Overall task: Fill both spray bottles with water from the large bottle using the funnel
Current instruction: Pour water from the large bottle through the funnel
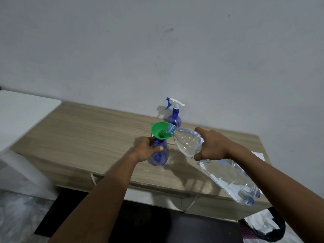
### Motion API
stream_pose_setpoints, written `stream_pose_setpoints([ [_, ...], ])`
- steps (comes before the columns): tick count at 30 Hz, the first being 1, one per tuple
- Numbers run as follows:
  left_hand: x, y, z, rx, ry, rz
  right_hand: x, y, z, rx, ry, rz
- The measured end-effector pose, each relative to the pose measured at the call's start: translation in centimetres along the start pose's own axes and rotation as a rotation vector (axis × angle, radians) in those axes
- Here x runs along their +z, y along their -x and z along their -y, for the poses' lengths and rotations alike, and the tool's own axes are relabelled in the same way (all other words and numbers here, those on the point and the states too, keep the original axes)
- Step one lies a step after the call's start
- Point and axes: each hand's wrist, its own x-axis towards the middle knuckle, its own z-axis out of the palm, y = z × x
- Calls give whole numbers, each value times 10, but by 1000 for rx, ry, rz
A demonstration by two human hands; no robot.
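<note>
Nearest to the camera, two bare forearms reach forward over the front edge of a wooden table point(87, 130). Low on the right, under that edge, lies a dark bag point(263, 225) w/ white stuff inside.

The large clear water bottle point(228, 178) is tilted strongly, almost lying. Its base points back toward the person at the right and its neck points forward-left. There is water inside, approx. along the lower side. The right hand point(213, 145) grips this bottle around the upper body: the fingers are curled under it and the thumb lies on top.

The left hand point(147, 149) holds the near spray bottle point(160, 158) - a blue see-through one w/o its spray head - which stands upright on the table. The thumb and fingers are wrapped around its upper part, just under the neck. A green funnel point(160, 130) sits in the neck of this bottle. The mouth of the large bottle, w/ a blue ring, touches the right rim of the funnel. I cannot tell if water is running.

Behind them, near the wall point(157, 50), the second spray bottle point(174, 119) stands upright - blue body, white trigger head w/ blue nozzle still on. A white sheet point(259, 154) lies at the right edge of the table, partly hidden by the right arm. At the left a white tabletop point(22, 109) stands beside the wooden table.
</note>
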Motion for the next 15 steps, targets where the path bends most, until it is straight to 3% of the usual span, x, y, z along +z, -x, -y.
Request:
stream_pose_setpoints([
  [15,0,0,0,-6,0,-10,-2,0,1,-18,-1,10],
])
